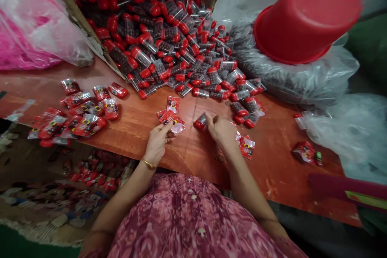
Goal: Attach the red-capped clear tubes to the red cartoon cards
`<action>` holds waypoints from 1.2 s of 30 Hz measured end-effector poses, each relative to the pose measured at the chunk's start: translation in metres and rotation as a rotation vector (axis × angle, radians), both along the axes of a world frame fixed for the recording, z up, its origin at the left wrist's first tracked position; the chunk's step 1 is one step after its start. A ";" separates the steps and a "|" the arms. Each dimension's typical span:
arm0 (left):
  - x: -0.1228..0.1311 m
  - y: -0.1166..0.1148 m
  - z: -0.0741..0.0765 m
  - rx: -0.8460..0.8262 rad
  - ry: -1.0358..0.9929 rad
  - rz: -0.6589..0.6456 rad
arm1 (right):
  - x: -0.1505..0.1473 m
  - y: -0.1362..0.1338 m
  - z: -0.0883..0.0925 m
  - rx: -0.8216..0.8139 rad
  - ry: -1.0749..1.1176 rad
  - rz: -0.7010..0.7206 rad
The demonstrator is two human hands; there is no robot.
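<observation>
My left hand (pixel 157 142), with a gold bangle at the wrist, pinches a red printed card (pixel 169 117) near the middle of the wooden table. Another red card (pixel 173 103) lies just beyond it. My right hand (pixel 222 130) is closed on a small clear pack with a red end (pixel 200 121), held low at the table; the fingertips partly cover it. Beside my right hand, more red printed cards (pixel 247 147) lie on the table, partly hidden by the wrist. Clear packs with red ends (pixel 240 109) lie just past that hand.
A large heap of red-ended clear packs (pixel 181 52) spills from a carton (pixel 75 20) at the back. Finished-looking red packets (pixel 87 125) lie left. A red tub (pixel 305 24) stands on plastic bags at right. The wooden table's (pixel 193 153) front edge is near my body.
</observation>
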State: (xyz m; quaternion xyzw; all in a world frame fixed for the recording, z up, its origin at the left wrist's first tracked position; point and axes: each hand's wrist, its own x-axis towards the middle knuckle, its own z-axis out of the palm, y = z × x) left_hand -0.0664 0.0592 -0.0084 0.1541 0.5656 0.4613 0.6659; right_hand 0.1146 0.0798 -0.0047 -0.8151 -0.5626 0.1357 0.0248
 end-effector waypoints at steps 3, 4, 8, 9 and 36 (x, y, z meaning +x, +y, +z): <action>-0.001 -0.001 0.001 0.002 -0.003 -0.002 | -0.010 -0.004 -0.004 0.028 -0.010 0.047; -0.002 -0.001 0.000 0.004 0.009 -0.007 | -0.011 -0.005 -0.006 0.085 -0.005 0.080; -0.007 -0.001 -0.002 0.012 0.050 -0.010 | 0.006 0.000 -0.012 0.314 -0.029 0.366; -0.008 0.000 -0.002 0.010 0.042 -0.015 | 0.011 0.004 -0.012 0.328 -0.046 0.497; 0.001 0.007 0.010 -0.030 -0.112 -0.167 | -0.002 -0.062 -0.006 0.341 0.671 0.546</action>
